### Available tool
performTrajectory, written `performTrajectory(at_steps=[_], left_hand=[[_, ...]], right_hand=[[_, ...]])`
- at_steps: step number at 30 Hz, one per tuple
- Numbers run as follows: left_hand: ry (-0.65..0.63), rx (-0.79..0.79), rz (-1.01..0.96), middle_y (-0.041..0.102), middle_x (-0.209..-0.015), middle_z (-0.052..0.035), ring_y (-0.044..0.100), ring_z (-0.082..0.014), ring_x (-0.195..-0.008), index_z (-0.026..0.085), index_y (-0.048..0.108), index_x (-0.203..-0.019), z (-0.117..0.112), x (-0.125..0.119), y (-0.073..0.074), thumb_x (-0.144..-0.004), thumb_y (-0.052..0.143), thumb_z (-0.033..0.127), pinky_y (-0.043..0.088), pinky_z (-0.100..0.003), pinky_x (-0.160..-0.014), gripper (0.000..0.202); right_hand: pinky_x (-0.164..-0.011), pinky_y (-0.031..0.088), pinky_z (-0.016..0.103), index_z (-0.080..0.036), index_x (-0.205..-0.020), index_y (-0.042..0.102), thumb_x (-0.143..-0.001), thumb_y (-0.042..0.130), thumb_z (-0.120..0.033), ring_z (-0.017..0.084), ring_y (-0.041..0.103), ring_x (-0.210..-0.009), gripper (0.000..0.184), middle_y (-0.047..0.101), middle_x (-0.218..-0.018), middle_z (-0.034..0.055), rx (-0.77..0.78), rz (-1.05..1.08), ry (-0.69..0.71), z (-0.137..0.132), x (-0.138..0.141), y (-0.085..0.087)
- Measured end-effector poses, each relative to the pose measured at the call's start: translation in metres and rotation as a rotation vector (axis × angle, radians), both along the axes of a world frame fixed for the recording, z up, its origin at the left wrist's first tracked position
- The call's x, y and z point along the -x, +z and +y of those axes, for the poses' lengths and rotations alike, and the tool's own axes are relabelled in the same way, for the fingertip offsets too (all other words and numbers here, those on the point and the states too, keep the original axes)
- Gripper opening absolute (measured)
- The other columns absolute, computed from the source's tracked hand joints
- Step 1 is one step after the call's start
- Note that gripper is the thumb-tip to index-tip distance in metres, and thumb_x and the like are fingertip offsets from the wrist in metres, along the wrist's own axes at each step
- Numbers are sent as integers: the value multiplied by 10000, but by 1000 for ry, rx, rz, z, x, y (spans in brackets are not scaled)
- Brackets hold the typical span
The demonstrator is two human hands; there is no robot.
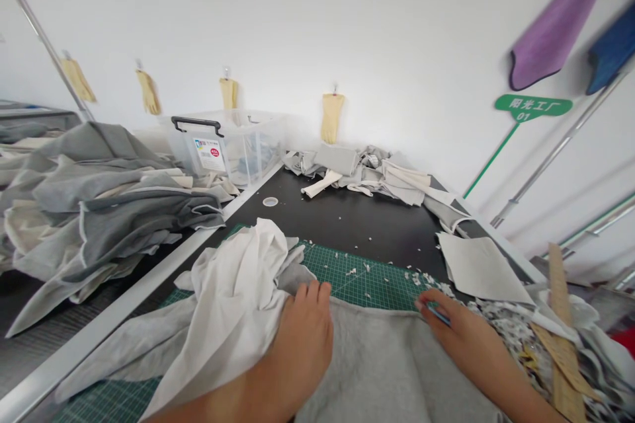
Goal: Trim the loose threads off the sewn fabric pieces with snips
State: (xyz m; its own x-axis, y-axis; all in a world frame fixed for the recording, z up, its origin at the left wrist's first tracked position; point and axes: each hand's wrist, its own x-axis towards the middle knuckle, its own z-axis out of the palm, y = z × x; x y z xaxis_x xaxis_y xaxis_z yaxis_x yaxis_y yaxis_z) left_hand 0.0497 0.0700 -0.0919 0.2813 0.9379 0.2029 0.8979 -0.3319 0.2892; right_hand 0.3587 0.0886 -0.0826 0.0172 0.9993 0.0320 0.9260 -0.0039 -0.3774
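A grey cloth [381,350] lies spread in front of me over a green gridded cutting mat [342,274]. My left hand [307,320] is closed on the cloth's upper left part, fingers curled into it. Against that hand's left side rests a bunched white cloth [243,284], with more grey fabric beneath. At the cloth's upper right corner is my right hand [449,317], its fingers closed around a slim blue tool [439,315]; most of the tool is hidden, so its kind does not show. The right fingertips are at the cloth's edge.
White scraps [421,277] litter the mat and pile up at the right, beside wooden rulers [560,317]. Folded fabric pieces [337,160] line the table's back. A tape roll [270,201] lies on the black table. Left are a fabric heap [109,192] and a clear plastic bin [258,145].
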Motion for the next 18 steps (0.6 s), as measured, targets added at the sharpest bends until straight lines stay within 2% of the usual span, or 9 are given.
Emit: performTrajectory(at_steps=[3, 7, 9, 11, 13, 16, 18], left_hand=[[55, -8, 139, 605, -1235, -166, 549, -312, -1091, 130, 518, -1372, 10, 3, -13, -950, 436, 104, 432, -438, -875, 431], [15, -21, 135, 613, -1154, -134, 546, -300, -1051, 154, 622, -1171, 15, 5, -20, -960, 429, 99, 426, -431, -858, 291], [3, -29, 52, 614, -1127, -109, 537, -295, -1057, 178, 638, -1076, 16, 6, -16, -961, 446, 121, 419, -426, -871, 231], [5, -15, -57, 624, -1068, -84, 543, -280, -1028, 195, 635, -1010, 17, 7, -12, -966, 447, 139, 416, -417, -877, 201], [18, 18, -171, 634, -1004, -63, 559, -258, -982, 202, 621, -979, 18, 8, -9, -969, 438, 142, 421, -396, -872, 193], [32, 63, -305, 645, -952, -52, 587, -235, -935, 204, 602, -964, 20, 8, -9, -971, 426, 144, 429, -362, -860, 186], [20, 83, -343, 655, -952, -57, 601, -232, -923, 203, 601, -970, 22, 8, -10, -973, 426, 158, 431, -355, -855, 180]], right_hand=[[-675, 449, 286, -286, -1016, 642, -974, 423, -458, 237, 716, -804, 281, 749, -864, 22, 30, 128, 106, -6, 29, 17], [-624, 409, 261, -295, -977, 648, -948, 508, -396, 188, 653, -660, 175, 701, -730, -30, 52, 175, 237, -15, 84, 41], [-568, 358, 251, -305, -987, 647, -933, 532, -335, 179, 636, -628, 130, 684, -698, -47, 39, 218, 272, -16, 111, 42], [-588, 359, 246, -313, -1076, 629, -937, 518, -275, 177, 657, -664, 181, 710, -761, -49, 16, 276, 299, -13, 131, 31], [-626, 374, 248, -302, -1155, 603, -944, 491, -237, 182, 678, -693, 248, 718, -782, -41, -28, 299, 267, -7, 142, 13], [-664, 386, 248, -280, -1167, 599, -917, 485, -171, 185, 699, -754, 296, 744, -866, -26, -45, 283, 254, 1, 144, -14], [-687, 391, 242, -277, -1158, 606, -912, 488, -161, 183, 704, -795, 296, 752, -910, -22, -41, 273, 255, 3, 140, -23]])
